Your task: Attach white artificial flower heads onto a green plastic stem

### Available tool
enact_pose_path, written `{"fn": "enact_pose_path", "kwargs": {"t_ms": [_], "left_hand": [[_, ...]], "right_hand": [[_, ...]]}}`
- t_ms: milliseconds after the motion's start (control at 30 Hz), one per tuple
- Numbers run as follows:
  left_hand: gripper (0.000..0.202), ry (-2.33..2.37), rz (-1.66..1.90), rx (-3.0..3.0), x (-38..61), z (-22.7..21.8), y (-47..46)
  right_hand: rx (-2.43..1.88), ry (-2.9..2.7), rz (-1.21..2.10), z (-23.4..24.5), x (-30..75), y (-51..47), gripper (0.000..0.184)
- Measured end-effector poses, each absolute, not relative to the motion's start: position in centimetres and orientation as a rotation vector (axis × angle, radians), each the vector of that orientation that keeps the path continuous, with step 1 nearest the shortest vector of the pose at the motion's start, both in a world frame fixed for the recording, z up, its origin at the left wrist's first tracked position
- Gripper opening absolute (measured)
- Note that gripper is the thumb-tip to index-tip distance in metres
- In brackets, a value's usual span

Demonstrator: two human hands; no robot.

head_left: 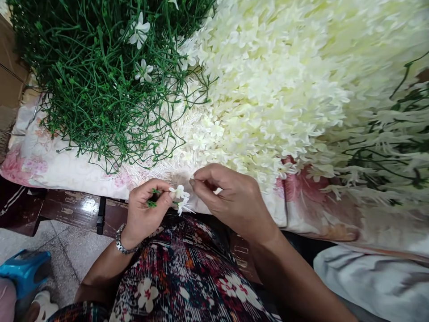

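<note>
Starting at the far left, a blue plastic stool (23, 270) stands on the tiled floor below a dark wooden bench edge (73, 210). Above, a heap of green plastic stems (97, 76) lies on a floral cloth (50, 165). The left hand (144, 212), with a metal watch (122, 243) at its wrist, is closed in a pinch. Its thumb and forefinger grip a short green sprig (152, 197) carrying two small white flowers (180, 197), held just over the cloth's near edge and above a patterned dress (187, 277). The right hand (231, 197) is curled nearly closed, thumb and forefinger tips pressed together just beside the flowers; what they hold is too small to tell. Behind it a mound of cream petals (284, 80) spreads rightward, and sprays of white blossoms on green stems (385, 147) lie at the far right.
</note>
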State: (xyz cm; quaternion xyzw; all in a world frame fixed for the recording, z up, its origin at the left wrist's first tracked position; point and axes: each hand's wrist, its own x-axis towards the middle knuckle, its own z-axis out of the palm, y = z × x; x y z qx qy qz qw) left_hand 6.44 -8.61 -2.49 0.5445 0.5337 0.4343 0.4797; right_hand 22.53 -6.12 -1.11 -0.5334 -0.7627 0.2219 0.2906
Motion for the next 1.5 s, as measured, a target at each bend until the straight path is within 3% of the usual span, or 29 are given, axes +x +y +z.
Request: {"fn": "enact_pose_path", "kwargs": {"t_ms": [400, 933, 1067, 1500], "left_hand": [[0.002, 1.567, 1.068, 1.904, 8.9, -1.8, -8.8], [0.016, 1.409, 0.972, 2.561, 9.6, -2.8, -9.2], [0.023, 1.361, 0.957, 2.573, 9.4, -3.1, -9.2], [0.014, 1.184, 1.053, 2.236, 9.2, -2.3, -8.4]], "right_hand": [[-1.332, -2.068, 0.6, 0.8, 24.2, -8.4, 0.006], [-1.392, -2.056, 0.463, 0.1, 24.5, -8.3, 0.013], [-1.352, -2.025, 0.504, 0.0, 24.6, -8.3, 0.011], [-1.236, -2.026, 0.508, -1.2, 25.2, -8.7, 0.007]]}}
